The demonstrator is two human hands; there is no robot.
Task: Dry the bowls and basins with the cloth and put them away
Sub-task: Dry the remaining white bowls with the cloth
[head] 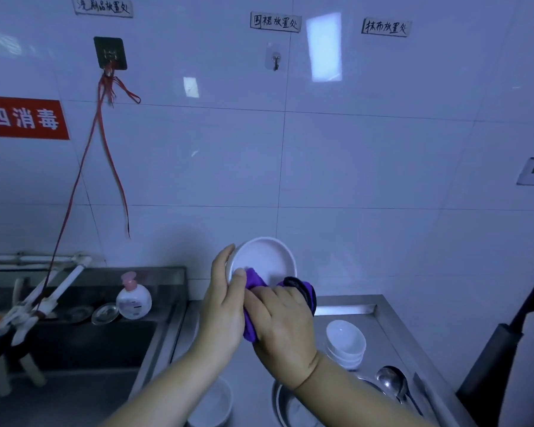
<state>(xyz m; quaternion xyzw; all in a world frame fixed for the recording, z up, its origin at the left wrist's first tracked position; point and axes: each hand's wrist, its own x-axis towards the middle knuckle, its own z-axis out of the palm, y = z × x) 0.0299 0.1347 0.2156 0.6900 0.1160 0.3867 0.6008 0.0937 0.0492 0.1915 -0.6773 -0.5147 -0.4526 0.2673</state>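
Left hand point(224, 298) grips white bowl point(264, 261) (tilted); right hand point(282, 328) presses purple cloth point(255, 283) inside.

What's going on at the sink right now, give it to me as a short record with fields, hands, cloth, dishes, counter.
left hand: left hand grips the rim of the white dish, held up and tilted toward the camera
right hand: right hand presses the purple cloth into the dish
stacked bowls: white bowl stack on the steel counter, right of the hands
spoons: metal spoons lying in front of the stack
soap: pump bottle on the sink ledge, left
stage: drying under way
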